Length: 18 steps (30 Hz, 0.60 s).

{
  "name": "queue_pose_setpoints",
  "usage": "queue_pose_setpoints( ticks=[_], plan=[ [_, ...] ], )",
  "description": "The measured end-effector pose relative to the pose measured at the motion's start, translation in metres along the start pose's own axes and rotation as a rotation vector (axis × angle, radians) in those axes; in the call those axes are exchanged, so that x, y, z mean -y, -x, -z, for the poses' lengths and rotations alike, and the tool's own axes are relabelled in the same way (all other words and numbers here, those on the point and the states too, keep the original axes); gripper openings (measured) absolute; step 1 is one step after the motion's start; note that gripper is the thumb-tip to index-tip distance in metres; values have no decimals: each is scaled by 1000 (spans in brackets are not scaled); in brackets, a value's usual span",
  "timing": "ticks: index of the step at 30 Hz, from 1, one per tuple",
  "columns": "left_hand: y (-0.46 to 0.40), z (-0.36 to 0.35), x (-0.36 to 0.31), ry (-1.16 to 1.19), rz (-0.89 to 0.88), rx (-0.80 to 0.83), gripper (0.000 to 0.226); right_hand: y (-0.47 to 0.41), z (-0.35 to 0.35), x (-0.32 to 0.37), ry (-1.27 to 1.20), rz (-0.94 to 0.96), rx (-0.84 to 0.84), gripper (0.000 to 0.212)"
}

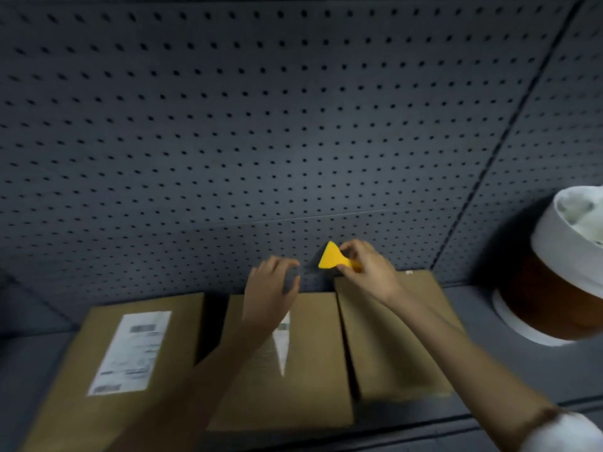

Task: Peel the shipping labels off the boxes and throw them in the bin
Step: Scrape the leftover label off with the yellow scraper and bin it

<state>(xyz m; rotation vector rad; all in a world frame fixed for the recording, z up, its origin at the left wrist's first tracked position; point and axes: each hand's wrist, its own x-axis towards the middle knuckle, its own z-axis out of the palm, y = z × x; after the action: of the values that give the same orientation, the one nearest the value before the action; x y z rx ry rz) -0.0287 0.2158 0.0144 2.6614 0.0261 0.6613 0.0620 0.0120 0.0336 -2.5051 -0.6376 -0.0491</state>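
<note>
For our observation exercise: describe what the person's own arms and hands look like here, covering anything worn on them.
Both forearms are bare, with no gloves, watch or rings visible on the left hand or the right hand. A white sleeve shows on the right arm at the lower right corner. The picture is blurred, so small details cannot be made out.

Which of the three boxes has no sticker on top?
The right box, nearest the bin. Its visible top is bare brown cardboard, while the left box has a full white label and the middle box shows part of one.
</note>
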Motion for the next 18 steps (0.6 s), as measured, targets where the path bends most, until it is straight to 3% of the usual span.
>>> queue_pose_setpoints(
  ticks=[5, 7, 18],
  plan=[
    [36, 24, 72, -14, 60, 63, 20, 7, -58, 50, 13, 3, 117, 34],
    [49, 26, 87, -5, 59, 118, 20, 17, -74, 60, 144, -32, 147, 36],
    [107, -15, 84, 125, -90, 220, 25, 77, -93, 66, 403, -212, 258, 45]
  ],
)
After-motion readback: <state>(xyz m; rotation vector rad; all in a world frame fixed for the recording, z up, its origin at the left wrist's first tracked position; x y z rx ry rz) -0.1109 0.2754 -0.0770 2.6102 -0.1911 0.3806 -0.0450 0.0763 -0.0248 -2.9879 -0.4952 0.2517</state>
